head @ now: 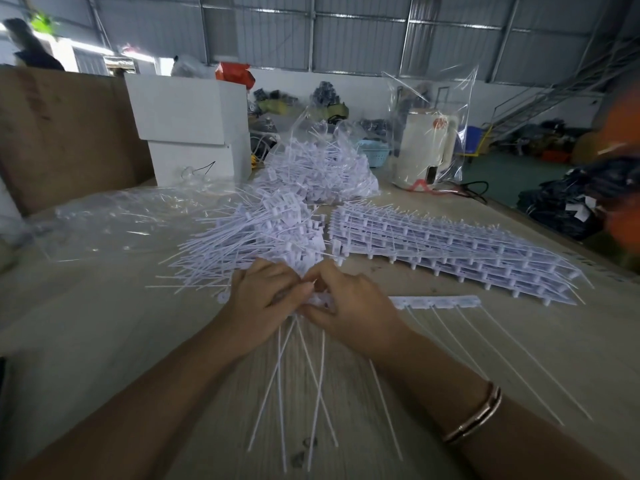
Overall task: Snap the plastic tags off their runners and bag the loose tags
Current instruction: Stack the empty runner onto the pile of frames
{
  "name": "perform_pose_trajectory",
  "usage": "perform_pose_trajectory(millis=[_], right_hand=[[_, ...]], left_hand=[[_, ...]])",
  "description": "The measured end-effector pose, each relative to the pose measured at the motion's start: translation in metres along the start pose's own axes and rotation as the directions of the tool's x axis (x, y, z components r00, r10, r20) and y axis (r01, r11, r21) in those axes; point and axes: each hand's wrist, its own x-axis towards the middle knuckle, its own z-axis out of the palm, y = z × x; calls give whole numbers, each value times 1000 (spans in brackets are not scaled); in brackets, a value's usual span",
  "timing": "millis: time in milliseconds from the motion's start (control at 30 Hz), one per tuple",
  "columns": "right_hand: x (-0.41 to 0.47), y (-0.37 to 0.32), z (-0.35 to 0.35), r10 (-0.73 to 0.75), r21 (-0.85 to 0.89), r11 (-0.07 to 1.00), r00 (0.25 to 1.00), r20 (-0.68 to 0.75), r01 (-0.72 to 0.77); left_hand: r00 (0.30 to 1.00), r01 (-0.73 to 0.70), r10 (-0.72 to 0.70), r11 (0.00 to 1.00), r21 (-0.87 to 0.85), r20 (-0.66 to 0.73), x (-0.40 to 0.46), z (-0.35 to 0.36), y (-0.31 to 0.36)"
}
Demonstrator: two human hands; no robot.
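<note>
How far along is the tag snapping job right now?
Partly done. A big pile of loose tags already lies on the table, with more in the clear bag behind. Both hands, left hand and right hand, grip one runner strip mid-snap. A thick stack of unsnapped runners remains, and the loose pile is not yet bagged.

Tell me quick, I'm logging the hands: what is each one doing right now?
Left hand: fingers curled, gripping the left end of the tag strip.
Right hand: fingers curled, gripping the same strip beside it.
</note>
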Motion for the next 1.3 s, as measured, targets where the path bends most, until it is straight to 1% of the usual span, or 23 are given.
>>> perform_pose_trajectory(millis=[33, 100, 167, 233, 267, 333, 400, 467, 533, 567, 633, 667, 700, 767, 833, 900, 933, 1000, 1067, 1167, 1233, 1300], right_hand=[[-1, 1, -1, -8, 17, 1000, 1000, 3, 7], [-3, 8, -8, 24, 31, 999, 1000, 11, -24], [-4, 20, -13, 44, -56, 998, 998, 42, -41], [-5, 26, -11, 57, -157, 987, 993, 104, -40], [-4, 28, -10, 67, -156, 987, 990, 120, -48], [-4, 33, -8, 102, -54, 994, 986, 132, -96], [-3, 43, -14, 198, 53, 977, 973, 122, -205], [-7, 55, -24, 268, 45, 961, 958, 99, -274], [-12, 59, -29, 265, -20, 964, 959, 96, -265], [-12, 56, -28, 247, -36, 969, 964, 99, -245], [-7, 39, -21, 190, -22, 982, 976, 107, -189], [-4, 29, -16, 154, -19, 988, 982, 105, -153], [-1, 19, -11, 117, -25, 993, 989, 89, -116], [4, 5, -4, 42, -23, 999, 999, 35, -41], [4, 3, -4, 5, 29, 1000, 1000, 14, -5], [1, 9, -9, 20, 74, 997, 999, 37, -22], [0, 15, -12, 32, 66, 997, 998, 62, -36], [-3, 26, -15, 38, -20, 999, 993, 108, -36], [-3, 30, -14, 42, -81, 996, 990, 132, -31], [-2, 32, -11, 67, 9, 998, 987, 146, -70], [-3, 41, -20, 148, 63, 986, 981, 126, -157], [-7, 54, -32, 231, 69, 969, 969, 85, -237]], left_hand=[[1000, -9, 9, 1000, -25, 6, 0, 1, 0], [1000, -10, 10, 998, -55, 4, 0, 1, -4], [1000, -11, 13, 997, -71, 17, 0, -1, -10], [998, -39, 42, 996, -74, 39, -1, -1, -13], [997, -56, 59, 996, -72, 41, -1, -1, -13], [996, -89, 91, 994, -60, 25, 0, -3, -13], [994, -110, 109, 992, -68, -10, -1, -8, -15], [998, -50, 46, 995, -85, -53, -3, -13, -19], [995, 18, -21, 1000, -25, -93, -4, -14, -21], [993, 33, -29, 999, 29, -111, -4, -13, -19], [991, 13, 3, 992, 123, -132, 0, -10, -14], [992, -6, 24, 990, 139, -125, 2, -8, -11], [994, -19, 32, 991, 131, -100, 4, -6, -7], [1000, 0, 2, 997, 78, -21, 5, -1, -2], [1000, 24, -25, 999, 35, 17, 5, 2, 1], [999, 38, -38, 999, -10, -15, 4, 0, 0], [999, 45, -45, 999, -24, -21, 3, -1, -1], [999, 41, -41, 999, -11, 11, 1, -4, -4], [999, 4, -4, 1000, 18, 34, 1, -5, -4], [999, -50, 50, 999, 17, 1, 1, -8, -4], [995, -97, 98, 995, 19, -23, -1, -11, -7], [994, -91, 92, 996, 22, -62, -4, -15, -12]])
